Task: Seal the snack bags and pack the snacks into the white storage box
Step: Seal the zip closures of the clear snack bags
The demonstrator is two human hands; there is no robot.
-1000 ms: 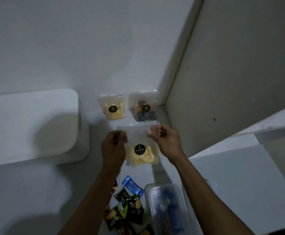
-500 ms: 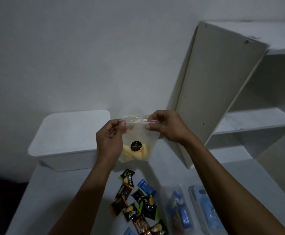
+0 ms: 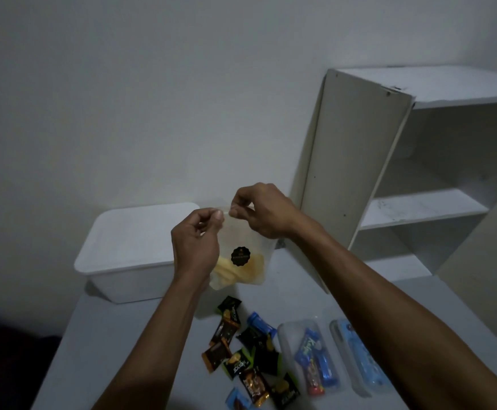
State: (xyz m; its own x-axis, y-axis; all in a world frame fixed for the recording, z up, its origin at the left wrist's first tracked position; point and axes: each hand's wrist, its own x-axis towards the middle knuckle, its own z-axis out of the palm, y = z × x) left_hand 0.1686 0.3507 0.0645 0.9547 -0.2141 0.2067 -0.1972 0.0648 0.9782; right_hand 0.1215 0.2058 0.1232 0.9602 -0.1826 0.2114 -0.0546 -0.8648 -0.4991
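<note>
Small dark and blue snack packets (image 3: 247, 350) lie loose on the grey table (image 3: 117, 350), unpacked. Above them, the left hand (image 3: 195, 244) and right hand (image 3: 260, 213) pinch the top edge of a clear plastic snack bag with yellow chips (image 3: 243, 258) (hanging upright, mouth up, probably mid-seal). Behind it, the white plastic storage box (image 3: 131, 250) stays lidded.

Dim light. A plain pale wall (image 3: 152, 99) fills twelve o'clock; an open white shelf unit (image 3: 419, 179) stands at two o'clock on the grey worktop (image 3: 117, 350).
</note>
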